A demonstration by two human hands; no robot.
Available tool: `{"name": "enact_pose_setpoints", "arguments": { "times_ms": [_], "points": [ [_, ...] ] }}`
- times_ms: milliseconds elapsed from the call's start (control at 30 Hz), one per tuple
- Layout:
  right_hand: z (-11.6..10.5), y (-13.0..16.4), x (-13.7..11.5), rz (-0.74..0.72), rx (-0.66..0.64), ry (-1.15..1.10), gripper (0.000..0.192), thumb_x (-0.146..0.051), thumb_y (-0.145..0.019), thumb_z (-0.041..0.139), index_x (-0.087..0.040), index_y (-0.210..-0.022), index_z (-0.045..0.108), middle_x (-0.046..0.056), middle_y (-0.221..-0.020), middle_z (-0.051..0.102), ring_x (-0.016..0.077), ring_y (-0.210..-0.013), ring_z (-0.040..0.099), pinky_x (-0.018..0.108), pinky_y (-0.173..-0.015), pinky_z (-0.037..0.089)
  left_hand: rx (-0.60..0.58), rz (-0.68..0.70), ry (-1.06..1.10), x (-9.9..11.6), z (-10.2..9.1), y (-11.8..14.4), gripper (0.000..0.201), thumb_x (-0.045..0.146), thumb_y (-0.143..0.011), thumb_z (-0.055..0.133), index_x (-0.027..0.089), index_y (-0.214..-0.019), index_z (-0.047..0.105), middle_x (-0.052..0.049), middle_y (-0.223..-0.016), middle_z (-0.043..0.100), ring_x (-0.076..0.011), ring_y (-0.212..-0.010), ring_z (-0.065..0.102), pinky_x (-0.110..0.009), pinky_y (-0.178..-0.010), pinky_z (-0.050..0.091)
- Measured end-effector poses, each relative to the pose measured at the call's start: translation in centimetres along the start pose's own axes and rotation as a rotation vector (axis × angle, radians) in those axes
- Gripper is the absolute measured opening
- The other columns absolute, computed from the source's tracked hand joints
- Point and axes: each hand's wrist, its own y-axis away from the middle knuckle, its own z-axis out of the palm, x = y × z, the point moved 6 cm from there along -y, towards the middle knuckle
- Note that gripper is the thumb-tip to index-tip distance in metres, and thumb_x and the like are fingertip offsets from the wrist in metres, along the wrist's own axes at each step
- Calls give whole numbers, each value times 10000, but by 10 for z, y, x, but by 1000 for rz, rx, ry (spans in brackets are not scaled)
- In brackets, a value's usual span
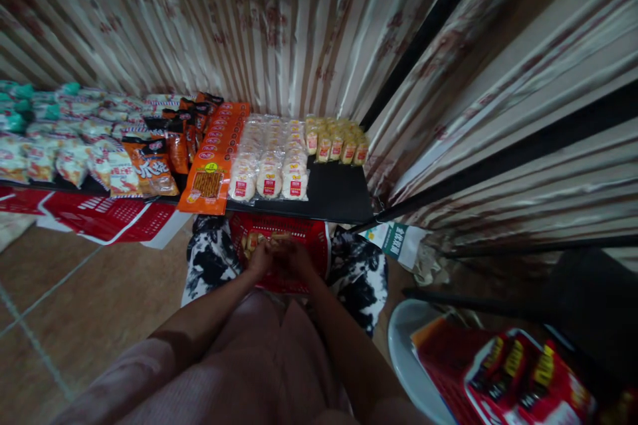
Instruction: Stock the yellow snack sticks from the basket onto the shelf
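Note:
Both hands are low over a red basket (pixel 321 249) that sits between the knees. My left hand (pixel 260 259) has its fingers curled beside small yellow-gold wrapped packets (pixel 253 239) inside it. Close against it, my right hand (pixel 292 257) is also curled, its fingertips dark and blurred. What lies between the fingers is hidden. Just beyond, on a black shelf (pixel 339 189), stand rows of similar yellow-gold packets (pixel 336 146). Left of them are rows of round white snacks in clear wrap (pixel 269 172), with red labels.
Orange flat snack packs (pixel 212 163), orange bags (pixel 149 166) and white snack bags (pixel 74 159) fill the shelf's left part. Black bars (pixel 498 163) slant across the right, before a pleated curtain (pixel 279 26). At lower right, a white tub (pixel 406 339) stands by red packages (pixel 528 372).

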Motion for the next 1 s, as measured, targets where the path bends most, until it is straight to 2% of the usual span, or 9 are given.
{"name": "enact_pose_setpoints", "arguments": {
  "times_ms": [133,367,767,1000],
  "points": [
    [-5,-1,10,58,66,-84,314,-166,-687,483,-217,-942,660,28,-999,696,200,-1001,613,383,-933,444,54,76,21,3,-9,5,116,72,-744,500,185,-717,491,19,-663,530,-137,-704,553,-263,-781,429],
    [-6,4,9,89,47,-260,236,-247,-707,478,-192,-861,649,53,-910,709,202,-833,656,364,-787,514,62,143,66,5,-16,14,143,45,-702,493,187,-683,479,28,-653,524,-133,-685,553,-259,-760,441],
    [-18,0,-8,159,50,-443,248,-233,-596,557,-199,-831,628,7,-794,698,168,-735,644,283,-675,523,116,127,181,20,-26,23,84,116,-679,530,190,-666,494,39,-633,523,-134,-666,540,-274,-734,451],
    [-24,-2,-15,166,63,-481,201,-256,-584,604,-182,-769,627,-2,-669,675,150,-612,621,272,-621,513,5,26,406,20,-15,27,81,163,-680,520,195,-690,445,68,-582,478,-94,-525,491,-217,-547,454]
  ]
}}
